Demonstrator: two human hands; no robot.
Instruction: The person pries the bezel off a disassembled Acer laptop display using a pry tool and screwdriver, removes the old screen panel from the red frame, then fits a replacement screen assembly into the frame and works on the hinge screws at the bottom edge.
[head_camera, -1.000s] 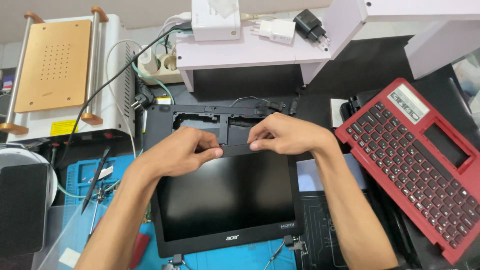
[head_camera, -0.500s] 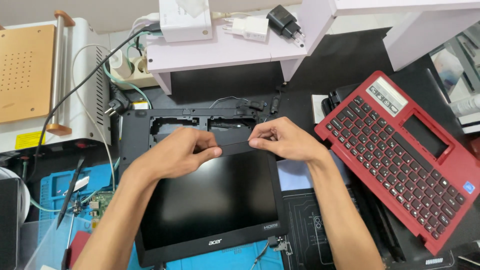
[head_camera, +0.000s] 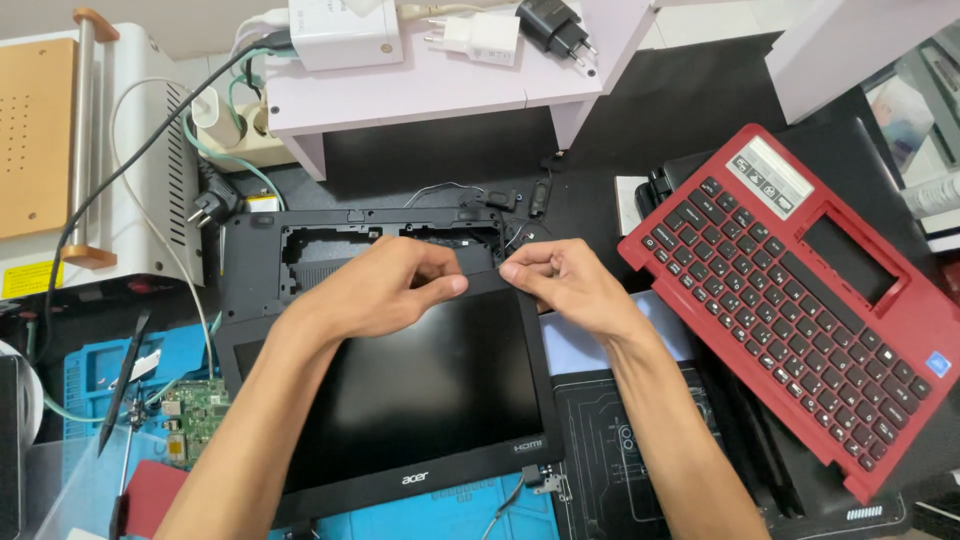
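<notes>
The laptop screen panel (head_camera: 420, 390) lies flat at the centre, long axis running 9 to 3 o'clock, hinge edge toward 6. The left hand (head_camera: 375, 290) pinches its upper bezel, fingers pressed together; the right hand (head_camera: 570, 285) pinches the 1 o'clock corner. A red keyboard cover (head_camera: 800, 300) rests at 3 o'clock.

Left hand (head_camera: 375, 290) and right hand (head_camera: 565, 285) pinch top edge of black laptop screen panel (head_camera: 420, 400), lying over black plastic laptop base shell (head_camera: 255, 255). Red keyboard deck with black keys (head_camera: 800, 300) lies well right. Green circuit board (head_camera: 190, 415) at left.
</notes>
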